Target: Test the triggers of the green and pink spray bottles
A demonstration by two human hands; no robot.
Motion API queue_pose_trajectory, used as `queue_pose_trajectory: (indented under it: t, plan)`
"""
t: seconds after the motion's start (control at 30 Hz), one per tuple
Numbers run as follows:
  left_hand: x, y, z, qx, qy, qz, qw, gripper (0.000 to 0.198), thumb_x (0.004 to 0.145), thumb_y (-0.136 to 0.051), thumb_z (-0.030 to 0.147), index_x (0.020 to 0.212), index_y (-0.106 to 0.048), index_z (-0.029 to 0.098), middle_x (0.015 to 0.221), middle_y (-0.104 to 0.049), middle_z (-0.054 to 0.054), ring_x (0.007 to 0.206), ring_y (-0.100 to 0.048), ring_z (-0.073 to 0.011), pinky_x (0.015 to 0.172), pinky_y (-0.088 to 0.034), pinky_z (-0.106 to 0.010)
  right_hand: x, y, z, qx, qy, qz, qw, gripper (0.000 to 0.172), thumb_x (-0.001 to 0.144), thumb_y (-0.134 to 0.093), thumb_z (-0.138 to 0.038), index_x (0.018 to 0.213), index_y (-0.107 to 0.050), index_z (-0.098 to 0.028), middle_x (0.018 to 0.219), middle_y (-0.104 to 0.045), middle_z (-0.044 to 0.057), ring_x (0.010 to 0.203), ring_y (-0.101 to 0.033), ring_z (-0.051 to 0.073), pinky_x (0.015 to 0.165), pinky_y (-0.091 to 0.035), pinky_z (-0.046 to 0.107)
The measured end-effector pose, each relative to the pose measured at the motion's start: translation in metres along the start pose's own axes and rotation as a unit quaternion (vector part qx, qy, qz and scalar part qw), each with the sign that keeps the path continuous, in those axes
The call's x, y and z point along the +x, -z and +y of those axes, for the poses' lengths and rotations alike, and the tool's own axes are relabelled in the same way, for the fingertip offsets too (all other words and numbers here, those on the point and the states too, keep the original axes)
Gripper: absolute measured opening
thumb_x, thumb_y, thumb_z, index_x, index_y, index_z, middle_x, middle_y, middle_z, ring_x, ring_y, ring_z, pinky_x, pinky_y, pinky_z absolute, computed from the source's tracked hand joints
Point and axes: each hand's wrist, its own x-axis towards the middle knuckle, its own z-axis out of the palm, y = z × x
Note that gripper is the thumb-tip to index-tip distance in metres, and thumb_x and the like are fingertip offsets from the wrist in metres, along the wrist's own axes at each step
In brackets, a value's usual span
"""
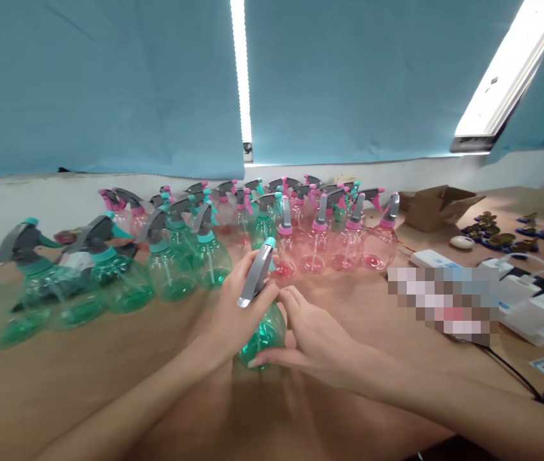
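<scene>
In the head view, a green see-through spray bottle (263, 336) with a grey trigger head and teal nozzle is between my two hands near the middle of the table. My left hand (240, 301) is closed around its neck, just under the sprayer head. Against the right side and lower front of the round body, my right hand (313, 333) is wrapped with its thumb low. Green spray bottles (211, 259) stand in a row to the left. Pink spray bottles (348, 246) stand close behind and to the right.
More spray bottles line the wall at the back. At right are an open cardboard box (437, 208), a white mouse (461, 242), small dark blue and gold pieces (493, 234), a power strip with white plugs (535, 314) and a blurred-out item (442, 301) with a cable. Blue sheeting (108, 83) covers the window.
</scene>
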Motion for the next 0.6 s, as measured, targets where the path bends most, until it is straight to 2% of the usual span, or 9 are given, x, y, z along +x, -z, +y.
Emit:
queue_pose_trajectory:
  t: [0.1,0.17,0.2,0.27,0.37,0.5,0.6]
  plan:
    - [0.0,0.003,-0.003,-0.011,-0.005,-0.018,1.0,0.036,0.083,-0.049,0.015,0.118,-0.055,0.024,0.119,-0.062,-0.004,0.103,-0.062,-0.0221,0.084,-0.054,-0.038,-0.001,0.011,0.015,0.078,0.027,-0.071,0.994,0.064,0.085,-0.06,-0.058,0.135,-0.039,-0.023,0.113,-0.06,0.01,0.083,-0.064,0.023,0.071,-0.053,0.039]
    - [0.0,0.005,-0.002,-0.009,-0.005,-0.027,1.0,0.035,0.083,-0.049,0.015,0.116,-0.056,0.023,0.117,-0.061,-0.004,0.099,-0.062,-0.0213,0.081,-0.054,-0.037,0.002,0.014,0.033,0.132,0.043,-0.102,0.985,0.052,0.093,-0.051,-0.053,0.136,-0.043,-0.025,0.117,-0.062,0.009,0.089,-0.064,0.022,0.078,-0.052,0.038]
    - [0.001,0.005,-0.002,-0.005,-0.005,-0.032,0.999,0.034,0.082,-0.049,0.015,0.115,-0.056,0.023,0.116,-0.061,-0.004,0.097,-0.062,-0.0209,0.08,-0.053,-0.036,0.005,0.014,0.044,0.143,0.042,-0.089,0.985,0.045,0.096,-0.046,-0.053,0.129,-0.05,-0.023,0.116,-0.064,0.009,0.092,-0.064,0.022,0.081,-0.051,0.038]
    - [0.001,0.005,-0.002,0.004,-0.01,-0.037,0.999,0.032,0.082,-0.048,0.016,0.112,-0.056,0.023,0.11,-0.061,-0.004,0.094,-0.061,-0.0201,0.079,-0.052,-0.036,0.012,0.012,0.065,0.127,0.033,-0.059,0.99,0.043,0.098,-0.04,-0.053,0.115,-0.061,-0.021,0.113,-0.067,0.01,0.098,-0.063,0.024,0.084,-0.049,0.039]
    - [0.002,0.004,-0.004,-0.001,-0.011,-0.049,0.999,0.022,0.083,-0.05,0.018,0.103,-0.055,0.023,0.094,-0.058,-0.001,0.084,-0.058,-0.017,0.077,-0.051,-0.034,0.021,0.003,0.09,0.115,0.028,-0.041,0.992,0.043,0.099,-0.038,-0.051,0.107,-0.066,-0.02,0.108,-0.07,0.008,0.099,-0.064,0.024,0.085,-0.048,0.038]
    - [0.003,0.007,-0.003,-0.006,-0.007,-0.08,0.997,0.012,0.081,-0.05,0.018,0.092,-0.053,0.022,0.076,-0.051,0.003,0.065,-0.05,-0.0124,0.066,-0.049,-0.029,0.028,-0.012,0.104,0.147,0.051,-0.023,0.988,0.052,0.1,-0.029,-0.054,0.106,-0.068,-0.02,0.11,-0.072,0.008,0.102,-0.065,0.024,0.092,-0.047,0.039]
    - [0.004,0.009,0.001,-0.018,0.004,-0.099,0.995,0.011,0.079,-0.05,0.016,0.089,-0.051,0.022,0.072,-0.049,0.004,0.061,-0.047,-0.0119,0.059,-0.045,-0.026,0.026,-0.018,0.106,0.141,0.06,-0.03,0.988,0.049,0.101,-0.03,-0.052,0.111,-0.068,-0.023,0.118,-0.069,0.007,0.112,-0.062,0.024,0.099,-0.045,0.04]
